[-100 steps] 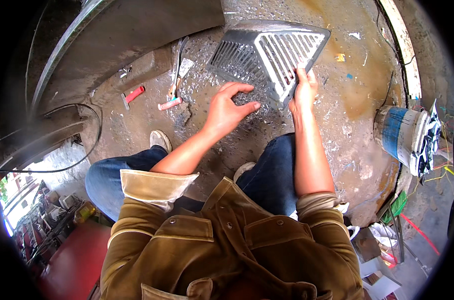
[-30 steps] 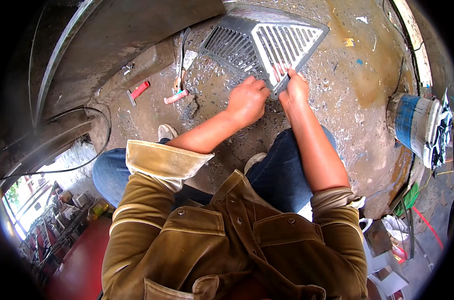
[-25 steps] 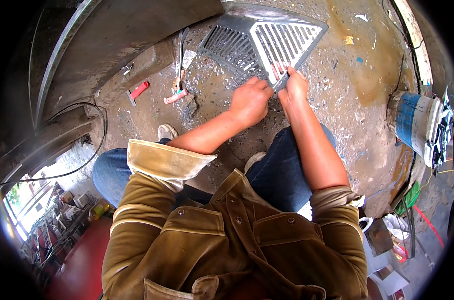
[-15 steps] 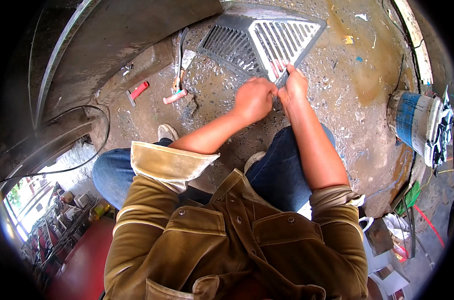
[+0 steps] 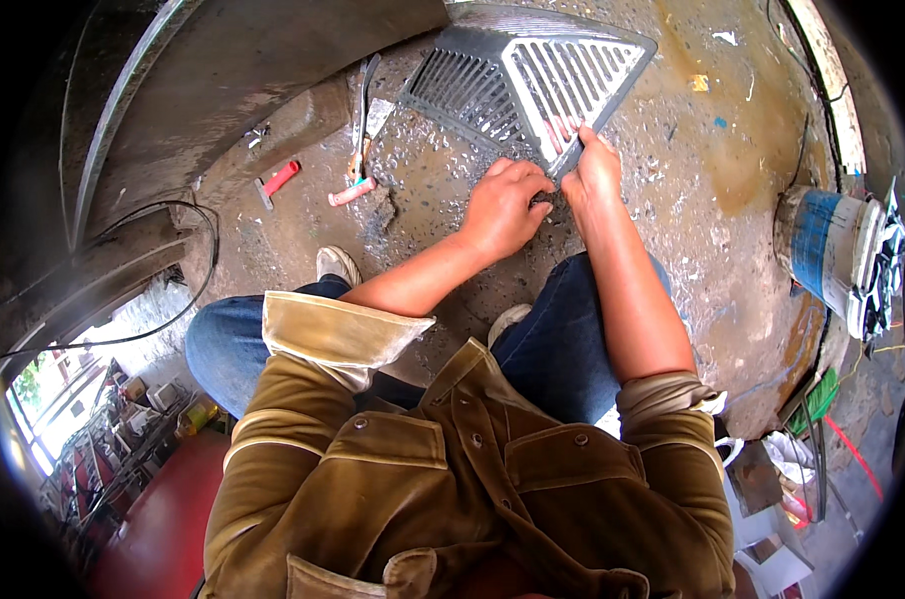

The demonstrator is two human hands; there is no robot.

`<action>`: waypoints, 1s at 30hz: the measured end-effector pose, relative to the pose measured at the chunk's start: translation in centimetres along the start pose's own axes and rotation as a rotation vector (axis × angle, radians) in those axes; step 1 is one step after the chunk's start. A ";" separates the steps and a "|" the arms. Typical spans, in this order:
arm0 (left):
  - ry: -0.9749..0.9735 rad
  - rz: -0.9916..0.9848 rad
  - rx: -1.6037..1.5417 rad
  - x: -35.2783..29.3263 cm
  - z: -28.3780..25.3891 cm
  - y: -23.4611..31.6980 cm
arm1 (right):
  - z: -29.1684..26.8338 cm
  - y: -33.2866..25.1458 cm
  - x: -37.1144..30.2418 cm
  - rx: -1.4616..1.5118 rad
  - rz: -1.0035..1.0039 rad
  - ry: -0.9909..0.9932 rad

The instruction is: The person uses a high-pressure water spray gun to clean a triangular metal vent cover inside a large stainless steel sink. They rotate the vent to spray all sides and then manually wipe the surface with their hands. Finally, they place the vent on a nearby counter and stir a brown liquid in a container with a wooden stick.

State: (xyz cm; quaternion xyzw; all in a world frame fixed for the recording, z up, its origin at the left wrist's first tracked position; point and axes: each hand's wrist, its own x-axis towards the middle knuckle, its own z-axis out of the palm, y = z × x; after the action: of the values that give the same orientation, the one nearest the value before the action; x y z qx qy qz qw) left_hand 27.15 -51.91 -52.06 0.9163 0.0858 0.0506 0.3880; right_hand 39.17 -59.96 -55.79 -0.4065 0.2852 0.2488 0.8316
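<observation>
A dark metal cover with slotted faces [image 5: 512, 45] rests on the wet floor in front of me; its right slotted face looks pale and shiny. My right hand [image 5: 594, 172] grips the near corner of this cover, and its fingers show through the slots. Just left of that corner, my left hand [image 5: 507, 208] is curled, thumb towards the forefinger. A small dark patch shows between them, but I cannot make out what it is.
Left of my hands lie a red-handled scraper [image 5: 281, 179], a pink-handled tool [image 5: 353, 192] and a long metal tool [image 5: 364, 105]. A blue-and-white bucket [image 5: 817, 235] stands at the right. A large curved metal body [image 5: 233, 90] rises at the upper left, near a black cable [image 5: 214, 255].
My left hand has drawn slightly down and away from the corner, and its thumb and forefinger have parted a little. My right hand keeps hold of the cover.
</observation>
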 end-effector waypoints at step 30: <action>-0.063 0.309 0.258 1.6 -0.4 -3.1 | 0.1 -0.2 -0.1 -0.044 0.021 0.020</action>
State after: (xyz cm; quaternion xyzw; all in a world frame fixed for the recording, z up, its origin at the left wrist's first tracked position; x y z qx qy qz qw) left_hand 28.31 -49.17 -54.01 0.9618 -0.0621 0.0691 0.2576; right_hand 39.32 -60.00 -55.56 -0.4241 0.2921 0.2597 0.8169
